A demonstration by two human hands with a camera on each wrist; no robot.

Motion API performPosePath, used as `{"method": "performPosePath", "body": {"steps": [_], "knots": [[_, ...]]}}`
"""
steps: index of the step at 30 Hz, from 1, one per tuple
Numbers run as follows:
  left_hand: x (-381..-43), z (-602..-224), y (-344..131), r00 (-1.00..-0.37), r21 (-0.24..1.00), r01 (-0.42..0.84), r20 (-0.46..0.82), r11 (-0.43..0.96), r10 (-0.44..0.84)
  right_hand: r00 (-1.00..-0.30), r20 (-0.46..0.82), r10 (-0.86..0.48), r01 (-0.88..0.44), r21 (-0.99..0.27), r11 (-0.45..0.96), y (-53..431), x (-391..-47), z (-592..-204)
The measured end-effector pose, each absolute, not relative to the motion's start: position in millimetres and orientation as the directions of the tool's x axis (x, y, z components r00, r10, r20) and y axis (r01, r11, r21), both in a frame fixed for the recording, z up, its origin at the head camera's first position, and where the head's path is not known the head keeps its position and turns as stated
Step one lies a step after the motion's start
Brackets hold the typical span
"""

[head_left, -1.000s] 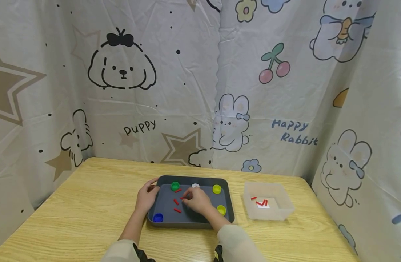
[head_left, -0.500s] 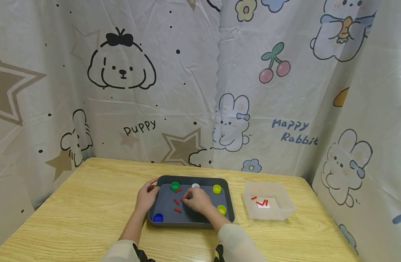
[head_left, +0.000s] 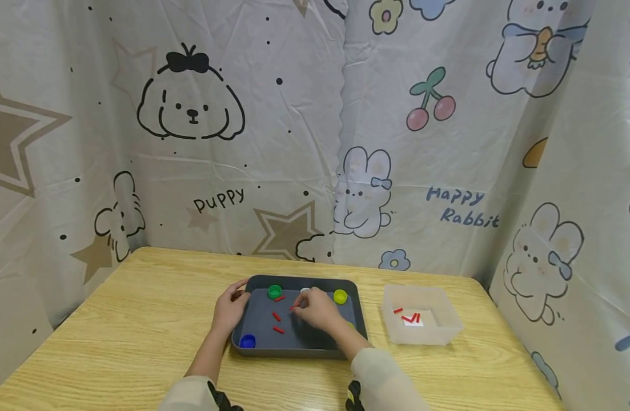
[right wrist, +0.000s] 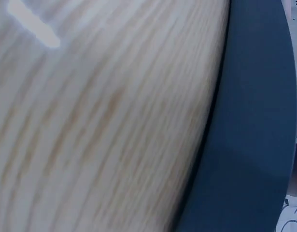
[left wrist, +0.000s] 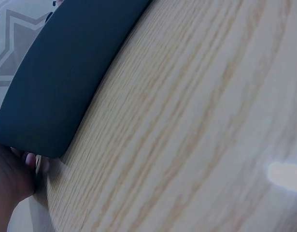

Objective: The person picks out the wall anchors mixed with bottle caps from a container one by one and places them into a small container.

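Observation:
My left hand [head_left: 229, 311] holds the left edge of a dark grey tray [head_left: 304, 338]; in the left wrist view its fingers tuck around the tray's corner. Over the tray's middle, my right hand [head_left: 318, 311] pinches a small red stick [head_left: 293, 308] between thumb and fingertips. Three more red sticks [head_left: 276, 316] lie on the tray floor left of that hand. A green cap [head_left: 275, 291] sits at the back left and a blue cap [head_left: 248, 341] at the front left. A white cap [head_left: 304, 290], partly hidden, is just behind the right hand.
A yellow cap [head_left: 340, 296] sits at the tray's back right; another [head_left: 350, 325] is mostly hidden by the right wrist. To the tray's right, a translucent plastic box [head_left: 422, 337] holds several red sticks [head_left: 416, 317] and a white paper. Printed cloth [head_left: 294, 165] hangs behind the wooden table [head_left: 114, 342].
My right hand has shifted a little right and back, carrying the red stick. It now covers more of the white cap and the front yellow cap. My left hand stays at the tray edge.

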State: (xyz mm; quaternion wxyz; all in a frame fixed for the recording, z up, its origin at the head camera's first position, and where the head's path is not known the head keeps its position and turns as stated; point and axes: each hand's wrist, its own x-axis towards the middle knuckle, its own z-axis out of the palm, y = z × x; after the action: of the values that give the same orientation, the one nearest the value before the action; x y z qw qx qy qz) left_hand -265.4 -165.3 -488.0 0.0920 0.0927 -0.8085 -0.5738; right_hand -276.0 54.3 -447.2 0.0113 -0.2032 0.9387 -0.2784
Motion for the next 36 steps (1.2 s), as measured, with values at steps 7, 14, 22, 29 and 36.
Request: {"method": "performPosePath", "body": {"steps": [7,14,22,29,36], "knots": [[-266.4,-489.0,-165.8,-0.969,0.946,-0.048,0.033,0.319,-0.245,-0.911,0.103,-0.400,-0.390,-0.533,0.751,62.8,-276.7,-442.4],[-266.9,-489.1,-166.2,-0.971,0.949,-0.046,0.031,0.312,-0.238,-0.911,0.120,-0.394,-0.396,-0.515,0.760,73.8,-275.8,-436.6],[-267.8,-490.7,-166.0,-0.969,0.947,-0.044,0.036,0.318,-0.243,-0.916,0.136,-0.376,-0.391,-0.506,0.769,86.6,-272.7,-427.3],[-268.6,-491.9,-166.2,-0.968,0.944,-0.046,0.038,0.327,-0.246,-0.929,0.146,-0.339,-0.366,-0.491,0.790,98.1,-275.2,-425.7],[-266.9,-489.3,-165.2,-0.969,0.944,-0.052,0.031,0.326,-0.243,-0.931,0.165,-0.325,-0.364,-0.482,0.797,111.0,-275.0,-420.1]]}}
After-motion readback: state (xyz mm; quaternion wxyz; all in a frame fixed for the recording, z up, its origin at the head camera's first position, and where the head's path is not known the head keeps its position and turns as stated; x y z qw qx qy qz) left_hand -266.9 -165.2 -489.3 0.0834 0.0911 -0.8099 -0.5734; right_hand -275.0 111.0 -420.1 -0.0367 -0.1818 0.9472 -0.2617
